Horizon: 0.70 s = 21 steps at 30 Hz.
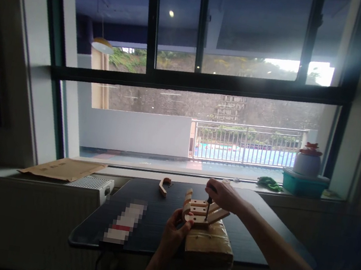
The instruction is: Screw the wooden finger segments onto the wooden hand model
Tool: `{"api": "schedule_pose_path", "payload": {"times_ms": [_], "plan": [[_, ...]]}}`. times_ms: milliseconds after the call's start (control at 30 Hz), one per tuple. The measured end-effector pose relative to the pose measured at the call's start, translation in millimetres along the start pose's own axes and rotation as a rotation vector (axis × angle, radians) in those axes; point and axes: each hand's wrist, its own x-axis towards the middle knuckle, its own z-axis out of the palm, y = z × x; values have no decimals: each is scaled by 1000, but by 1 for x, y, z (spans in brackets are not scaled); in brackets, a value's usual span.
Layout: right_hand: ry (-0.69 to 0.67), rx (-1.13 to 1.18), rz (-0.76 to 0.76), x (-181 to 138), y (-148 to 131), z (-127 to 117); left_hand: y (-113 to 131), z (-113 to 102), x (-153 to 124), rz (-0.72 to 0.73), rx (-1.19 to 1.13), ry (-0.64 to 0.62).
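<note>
A small wooden frame (197,219) of curved and slanted slats, with dark holes in its bars, rests on a tape-wrapped brown block (209,245) at the table's near edge. My left hand (175,230) grips the frame's near left corner, thumb on top and fingers behind. From above, my right hand (222,193) is closed round the handle of a screwdriver (208,208). Its shaft stands upright, with the tip down at the frame's nearest bar; I cannot make out the screw. A loose curved wooden piece (163,188) with a dark end lies farther back on the table.
The dark table (151,235) stands against a window sill. A blurred-out sheet (125,224) lies to the left. Cardboard (64,167) rests on a radiator (90,183). On the sill are a green cloth (269,183) and a teal box (304,184) with a jar (307,164) on it.
</note>
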Motion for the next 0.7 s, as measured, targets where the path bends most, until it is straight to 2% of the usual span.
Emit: {"api": "schedule_pose_path", "payload": {"times_ms": [200, 333, 533, 700], "plan": [[32, -6, 44, 0, 1, 6, 1, 0, -1, -18, 1, 0], [17, -29, 58, 5, 0, 2, 3, 0, -2, -21, 0, -1], [-47, -30, -17, 7, 0, -13, 5, 0, -2, -10, -21, 2], [-82, -11, -31, 6, -4, -15, 2, 1, -1, -9, -43, 23]]}}
